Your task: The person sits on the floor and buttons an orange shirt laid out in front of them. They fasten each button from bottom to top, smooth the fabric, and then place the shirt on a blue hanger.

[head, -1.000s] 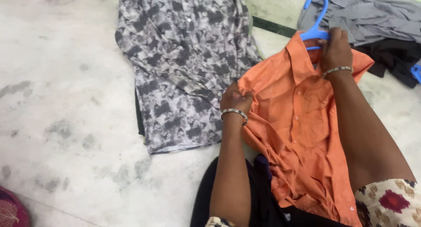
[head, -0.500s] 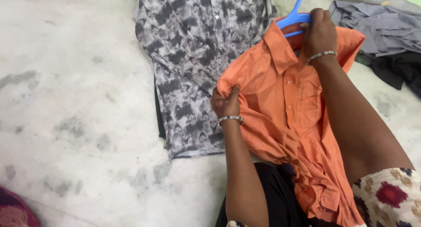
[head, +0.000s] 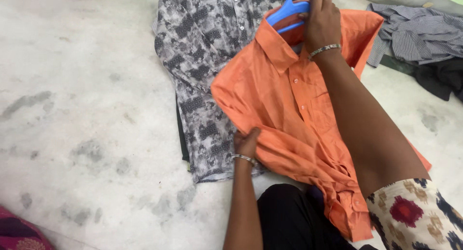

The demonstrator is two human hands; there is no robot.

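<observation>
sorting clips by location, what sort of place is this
Probably a home floor used for sorting laundry. Shirts lie straight on the mottled pale stone floor: a grey patterned shirt and a striped shirt, while the person's hands hold an orange shirt on a blue hanger.

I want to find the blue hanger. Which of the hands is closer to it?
The right hand. It grips the blue hanger at the collar of the orange shirt. The left hand is lower down, holding the shirt's sleeve.

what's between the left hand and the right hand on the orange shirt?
Head view: only the orange shirt spans that stretch, its front panel and collar. The left hand pinches the sleeve; the right hand holds the blue hanger at the collar.
</observation>
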